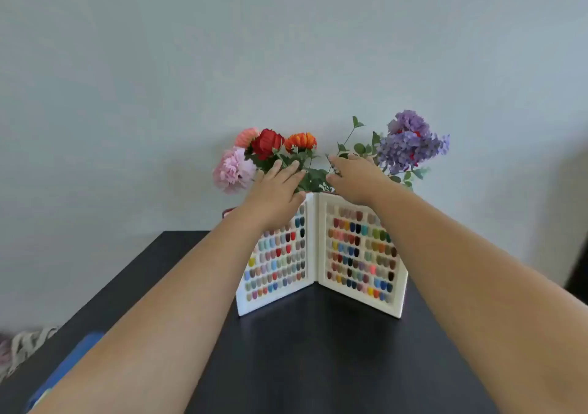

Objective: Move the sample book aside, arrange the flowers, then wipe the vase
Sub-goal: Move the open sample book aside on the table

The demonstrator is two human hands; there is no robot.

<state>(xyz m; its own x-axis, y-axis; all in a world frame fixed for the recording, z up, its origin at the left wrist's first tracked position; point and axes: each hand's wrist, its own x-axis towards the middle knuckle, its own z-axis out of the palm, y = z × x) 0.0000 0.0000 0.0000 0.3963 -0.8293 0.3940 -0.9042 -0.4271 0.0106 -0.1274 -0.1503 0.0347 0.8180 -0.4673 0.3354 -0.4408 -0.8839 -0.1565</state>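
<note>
Nearest, at the lower left edge: a blurred blue object (66,367) on the dark worktop (318,366), cut off by the frame and too smeared to identify. Beyond the worktop's left edge, a pale knitted or woven fabric (24,345), equally blurred. Two bare forearms stretching forward over the worktop from the bottom corners.

Mid-worktop: the sample book (321,254), standing upright and opened in a V with the spine farthest away, both white pages lined with rows of small coloured nail-shaped swatches. Left page partly covered by the left wrist, right page's upper outer corner covered by the right forearm. Directly in the way of whatever stands behind.

Above the book's top edge: left hand (275,191), fingers extended and close together, palm down, reaching into the green leaves; right hand (356,176), fingers loosely spread, likewise among the foliage. Gripping a stem or merely touching: cannot tell for either.

Behind the book: the flowers (313,171), pink, coral, red and orange blooms on the left, purple clusters on the right, leafy sprigs between. Vase almost wholly hidden by the book; only a reddish sliver (228,212) at the left, unclear.

Farthest: plain pale wall (286,47).
</note>
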